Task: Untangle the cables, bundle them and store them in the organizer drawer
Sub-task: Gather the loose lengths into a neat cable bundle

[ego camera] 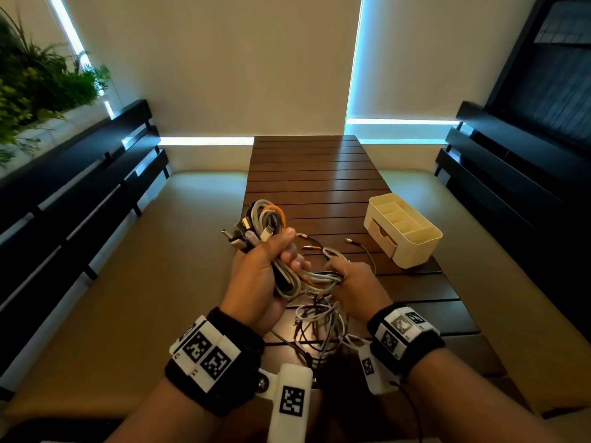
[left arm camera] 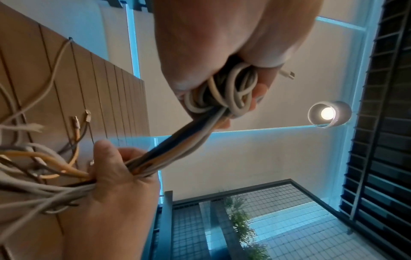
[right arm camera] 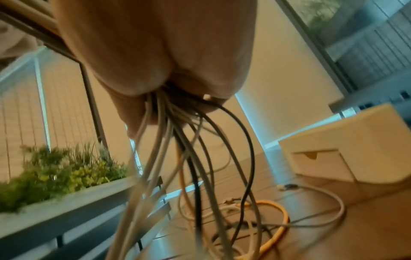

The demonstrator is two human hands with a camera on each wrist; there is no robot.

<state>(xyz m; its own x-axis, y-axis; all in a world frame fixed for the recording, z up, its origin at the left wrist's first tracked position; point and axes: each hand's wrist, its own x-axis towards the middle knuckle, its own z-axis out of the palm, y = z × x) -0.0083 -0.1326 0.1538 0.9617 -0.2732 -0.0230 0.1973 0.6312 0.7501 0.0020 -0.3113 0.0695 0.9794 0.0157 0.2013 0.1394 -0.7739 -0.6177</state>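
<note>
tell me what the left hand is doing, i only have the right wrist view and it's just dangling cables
Observer: The left hand grips a looped coil of cables, with plugs sticking out above the fist.
Operator: is that coil joined to what i'm seeing
Observer: Yes, a straight run of cables spans from it to the right hand.
Operator: anything stored yet
Observer: No, the organizer shows empty top compartments in the head view.

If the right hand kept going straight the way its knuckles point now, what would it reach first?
Probably the left hand. The right hand grips the cables and points leftward along the strands stretched between both fists. The organizer sits off to its right, out of that line. Depth is uncertain.
</note>
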